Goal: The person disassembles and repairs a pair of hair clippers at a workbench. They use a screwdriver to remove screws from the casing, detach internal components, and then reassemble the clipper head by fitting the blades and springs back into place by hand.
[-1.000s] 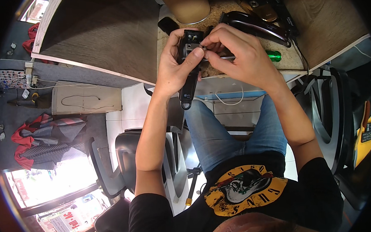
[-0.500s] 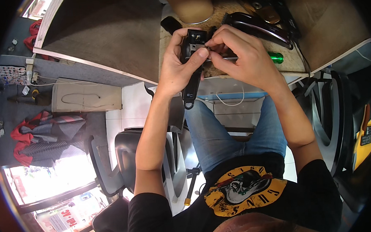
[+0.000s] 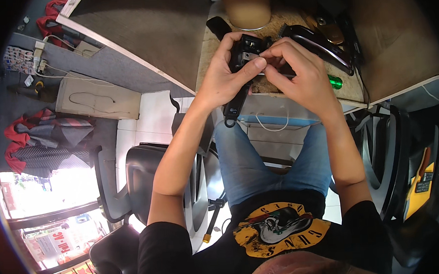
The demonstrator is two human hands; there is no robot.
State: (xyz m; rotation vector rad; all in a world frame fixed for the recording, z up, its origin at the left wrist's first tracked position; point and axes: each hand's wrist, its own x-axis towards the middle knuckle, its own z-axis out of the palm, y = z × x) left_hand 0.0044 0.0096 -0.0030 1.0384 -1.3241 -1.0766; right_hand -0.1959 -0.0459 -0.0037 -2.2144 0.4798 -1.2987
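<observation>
My left hand (image 3: pixel 226 79) is wrapped round a black hair clipper (image 3: pixel 234 106), its hanging loop end pointing down toward my lap. At the upper end the clipper's inside shows, beside a small metal plate (image 3: pixel 247 56). My left thumb presses at that plate. The fingers of my right hand (image 3: pixel 300 70) are pinched together at the same end; what they hold, if anything, is too small to make out. A screwdriver's green handle (image 3: pixel 335 82) shows beyond my right hand, its thin shaft passing behind the fingers. I cannot tell whether the screwdriver rests on the worktop or against my hand.
On the worn worktop (image 3: pixel 205 63) lie a dark glossy clipper (image 3: pixel 321 47) and a gold-brown one (image 3: pixel 330 29), with a round container (image 3: pixel 247 9) behind. Wooden side panels (image 3: pixel 144 29) flank it. Black chairs (image 3: pixel 144 165) stand on both sides. A white cable (image 3: pixel 273 129) hangs below the worktop.
The whole view has shifted and tilted slightly. Both hands stay together at the clipper's upper end, and the clipper leans a little more. The right fingers have shifted slightly; the grip looks the same.
</observation>
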